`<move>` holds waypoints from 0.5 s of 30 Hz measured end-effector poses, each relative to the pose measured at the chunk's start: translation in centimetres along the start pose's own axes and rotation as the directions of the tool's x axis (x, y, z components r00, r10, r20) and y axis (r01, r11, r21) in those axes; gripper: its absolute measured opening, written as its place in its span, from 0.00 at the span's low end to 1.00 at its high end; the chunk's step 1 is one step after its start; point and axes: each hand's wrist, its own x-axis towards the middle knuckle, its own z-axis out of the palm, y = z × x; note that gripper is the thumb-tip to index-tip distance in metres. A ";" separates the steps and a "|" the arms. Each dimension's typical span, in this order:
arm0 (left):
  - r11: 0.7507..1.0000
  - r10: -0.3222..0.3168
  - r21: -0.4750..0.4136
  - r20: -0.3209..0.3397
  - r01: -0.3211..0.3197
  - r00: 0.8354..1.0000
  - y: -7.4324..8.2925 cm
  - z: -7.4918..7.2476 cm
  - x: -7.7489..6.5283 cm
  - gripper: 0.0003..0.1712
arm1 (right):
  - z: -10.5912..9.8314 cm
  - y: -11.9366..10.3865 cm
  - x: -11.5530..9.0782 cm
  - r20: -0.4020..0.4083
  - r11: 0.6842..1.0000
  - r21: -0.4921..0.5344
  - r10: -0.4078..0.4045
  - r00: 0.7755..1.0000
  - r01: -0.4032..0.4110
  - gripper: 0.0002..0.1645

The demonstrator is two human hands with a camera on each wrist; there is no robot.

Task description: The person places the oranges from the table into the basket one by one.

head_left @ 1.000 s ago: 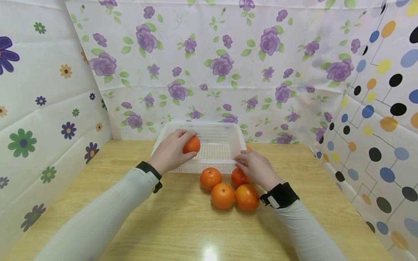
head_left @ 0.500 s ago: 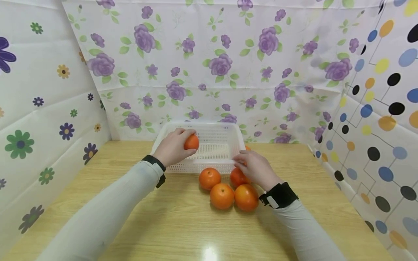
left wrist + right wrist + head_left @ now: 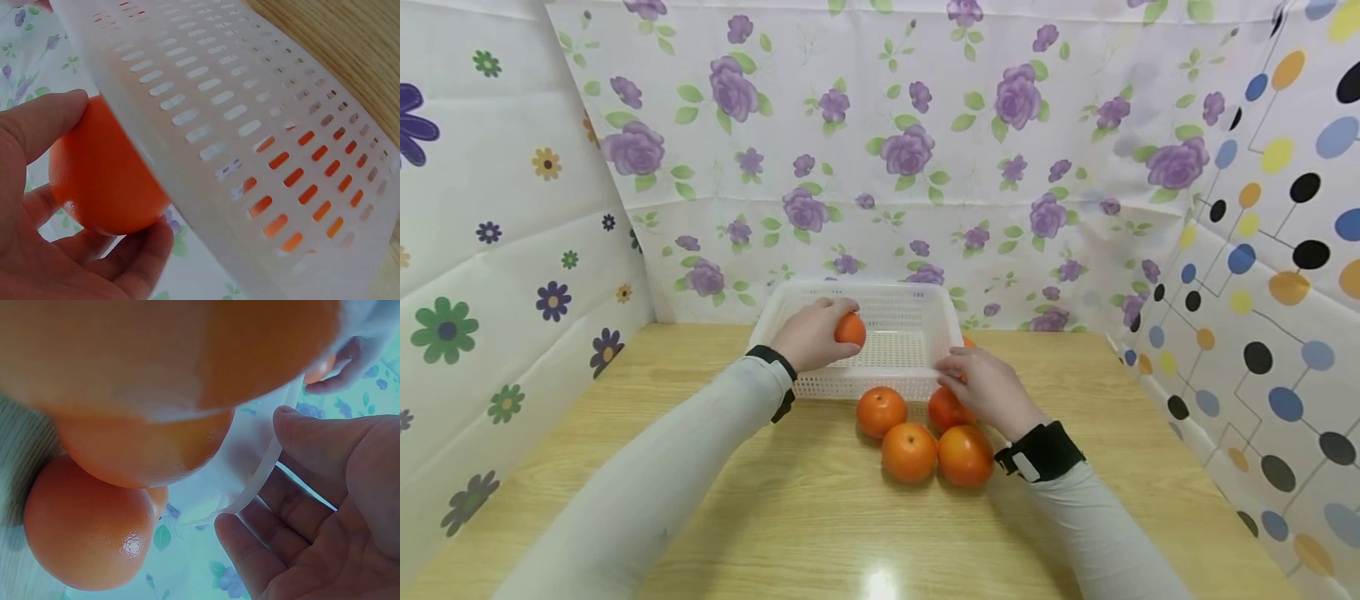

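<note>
My left hand point(image 3: 815, 335) holds an orange point(image 3: 851, 330) over the left part of a white perforated plastic basket point(image 3: 857, 383). In the left wrist view, the thumb and fingers curl round this orange point(image 3: 106, 172), close beside the basket's rim point(image 3: 140, 147). At the basket's front right corner, my right hand point(image 3: 992, 387) grips the rim, thumb and fingers on either side of it in the right wrist view. Several more oranges point(image 3: 909, 452) lie on the table in front of the basket and by its right corner, one point(image 3: 970, 342) mostly hidden behind the right hand.
The wooden table point(image 3: 775, 508) runs up to a back wall covered in purple-flowered cloth point(image 3: 910, 150). Patterned cloth also hangs at the left point(image 3: 512, 275) and right point(image 3: 1285, 333) sides. Both wrists wear black straps.
My left hand has shifted slightly to the right over the basket, carrying its orange. The right hand, the basket and the oranges on the table stay where they were.
</note>
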 end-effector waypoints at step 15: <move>0.998 -0.062 0.034 0.118 0.059 0.991 0.1 0.7 1.7 0.35 | -0.1 -0.4 -0.1 0.007 1.000 -0.001 0.012 1.000 -0.012 0.13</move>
